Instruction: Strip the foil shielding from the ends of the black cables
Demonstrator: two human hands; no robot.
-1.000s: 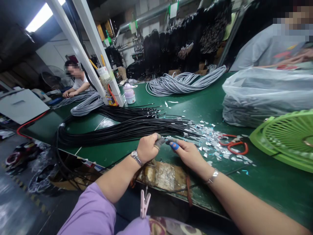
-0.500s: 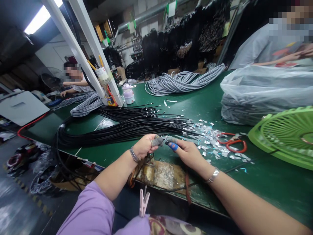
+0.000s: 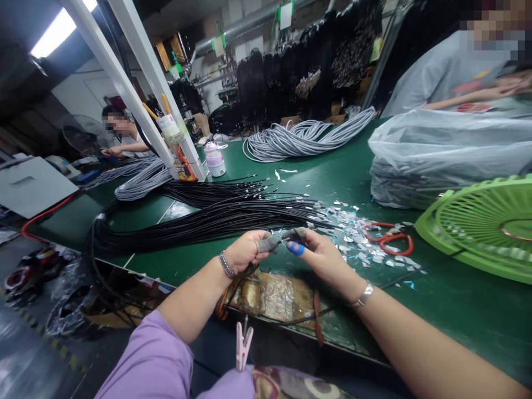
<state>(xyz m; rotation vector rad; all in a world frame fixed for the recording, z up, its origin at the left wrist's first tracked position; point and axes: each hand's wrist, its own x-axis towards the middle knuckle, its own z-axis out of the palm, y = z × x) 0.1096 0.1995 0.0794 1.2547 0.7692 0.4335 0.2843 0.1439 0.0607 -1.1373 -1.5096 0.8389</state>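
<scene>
My left hand is closed in a pinch, its thumb and finger wrapped in grey tape. Opposite it, my right hand pinches too, with a blue wrap on the thumb and a grey one on the finger. Between the fingertips is a small cable end with thin, pale strands; its finer detail is too small to make out. Just behind the hands lies a thick bundle of black cables, their tips pointing right. Below the hands, a tape-covered block sits at the table's front edge.
White and blue scraps litter the green table beside red-handled scissors. A green fan and a plastic bag of grey cables stand at right. Grey cable coils lie behind. Two people work across the table.
My right hand's fingers have shifted slightly, with the forefinger lifted and more bent near the cable end. My left hand stays nearly in place. The whole view has moved a little.
</scene>
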